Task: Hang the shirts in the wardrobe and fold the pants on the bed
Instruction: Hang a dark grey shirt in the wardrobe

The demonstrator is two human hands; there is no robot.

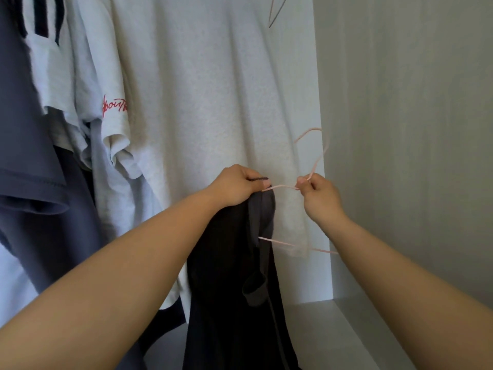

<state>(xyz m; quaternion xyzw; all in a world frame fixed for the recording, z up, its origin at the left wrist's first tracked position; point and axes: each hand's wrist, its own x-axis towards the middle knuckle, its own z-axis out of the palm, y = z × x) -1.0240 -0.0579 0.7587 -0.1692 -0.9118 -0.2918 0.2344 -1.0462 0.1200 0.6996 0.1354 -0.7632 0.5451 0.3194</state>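
Head view: two hands hold a dark shirt (234, 263) and a pink hanger (280, 186) inside the wardrobe (400, 129).
Left hand (237, 182) grips the shirt's top edge, fingers curled over the cloth; right hand (318, 194) pinches the hanger at its neck, just below the hook; the hands are near each other but apart, with one hanger arm running between them into the shirt; the shirt hangs down towards the wardrobe's floor, near its right wall; behind it hangs a pale grey T-shirt (200, 102) whose sleeve bears red script (114, 106), cursive and not readable in full; left of that hang a striped white shirt (45, 62) and a blue-grey shirt (26, 156); a second hanger (278, 12) shows at the top edge.
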